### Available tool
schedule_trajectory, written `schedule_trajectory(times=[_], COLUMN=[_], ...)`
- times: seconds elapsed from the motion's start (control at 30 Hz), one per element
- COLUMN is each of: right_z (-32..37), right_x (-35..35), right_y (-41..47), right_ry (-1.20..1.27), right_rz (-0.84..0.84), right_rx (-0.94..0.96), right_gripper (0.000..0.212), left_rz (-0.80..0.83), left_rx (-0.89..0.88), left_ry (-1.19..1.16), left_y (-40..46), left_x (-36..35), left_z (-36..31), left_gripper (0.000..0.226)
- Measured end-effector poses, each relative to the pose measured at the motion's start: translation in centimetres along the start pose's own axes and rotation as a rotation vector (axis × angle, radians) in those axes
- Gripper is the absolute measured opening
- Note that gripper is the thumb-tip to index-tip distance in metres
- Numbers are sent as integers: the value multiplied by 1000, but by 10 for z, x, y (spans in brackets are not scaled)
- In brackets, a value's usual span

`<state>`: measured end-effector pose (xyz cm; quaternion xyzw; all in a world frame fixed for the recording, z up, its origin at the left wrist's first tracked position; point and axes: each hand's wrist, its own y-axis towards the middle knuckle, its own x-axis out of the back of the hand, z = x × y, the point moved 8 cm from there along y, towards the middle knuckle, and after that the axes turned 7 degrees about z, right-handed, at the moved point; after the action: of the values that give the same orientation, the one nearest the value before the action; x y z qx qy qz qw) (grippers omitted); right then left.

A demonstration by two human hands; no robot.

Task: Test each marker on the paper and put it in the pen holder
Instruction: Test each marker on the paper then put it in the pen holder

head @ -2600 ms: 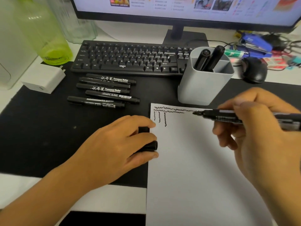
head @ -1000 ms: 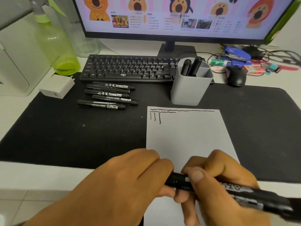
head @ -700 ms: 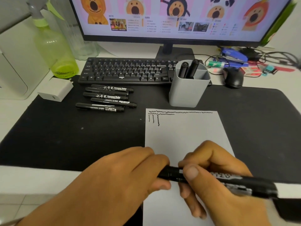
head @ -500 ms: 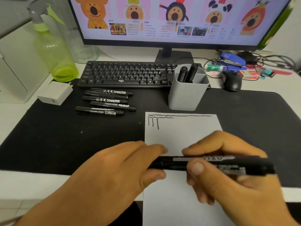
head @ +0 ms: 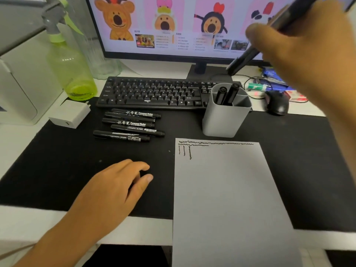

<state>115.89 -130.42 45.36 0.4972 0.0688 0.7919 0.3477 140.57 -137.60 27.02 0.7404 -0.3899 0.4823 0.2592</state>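
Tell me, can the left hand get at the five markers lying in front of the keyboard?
Probably yes: the left hand rests on the black mat, and only bare mat shows between it and the markers.

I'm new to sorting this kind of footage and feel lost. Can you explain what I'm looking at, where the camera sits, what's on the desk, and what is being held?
No machine here: these are a person's two bare hands, filmed by a wide-angle camera worn on the head, looking forward and down.

On the black desk mat lie a sheet of paper with scribbled test lines near its top, five capped black permanent markers in a row, and a grey pen holder with two markers standing in it. Behind are a keyboard, a monitor, a mouse, a green spray bottle and a white charger.

The right hand holds a black marker raised above the holder. The left hand rests on the mat, holding nothing I can see.
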Motion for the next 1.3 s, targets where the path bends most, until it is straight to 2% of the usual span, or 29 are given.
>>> schedule_trajectory(times=[0.23,0.4,0.47,0.57,0.67,0.77,0.93,1.07,1.13,1.23,1.3], right_z=[-18,-28,-31,-34,-38,-44,-42,-39,-35,-31,-34], right_x=[-39,-64,-72,-80,-87,-91,-92,-87,-74,-46,-36], right_y=[19,24,26,30,35,39,35,28,23,5,-12], right_ry=[-42,-113,-129,-145,-155,-207,-218,-195,-189,-147,-57], right_rz=[201,365,420,435,450,465,492,444,324,64,-30], right_rx=[-59,-87,-102,-88,-102,-134,-108,-91,-45,42,61], right_gripper=[40,40,39,28,32,46,41,33,29,25,24], left_rz=[-28,-42,-35,-28,-39,-44,-40,-23,-55,-194,-252], left_rx=[6,-1,-12,-26,-26,-33,-36,-46,-58,-29,59], left_ry=[-34,-26,-29,-51,-56,-55,-55,-65,-61,43,172], left_y=[2,5,6,7,7,8,7,8,11,17,27], left_x=[-5,-9,-10,-10,-10,-10,-11,-8,-1,18,30], left_z=[8,13,13,13,14,15,17,15,16,24,37], left_gripper=[40,31,37,42,40,40,39,38,35,23,29])
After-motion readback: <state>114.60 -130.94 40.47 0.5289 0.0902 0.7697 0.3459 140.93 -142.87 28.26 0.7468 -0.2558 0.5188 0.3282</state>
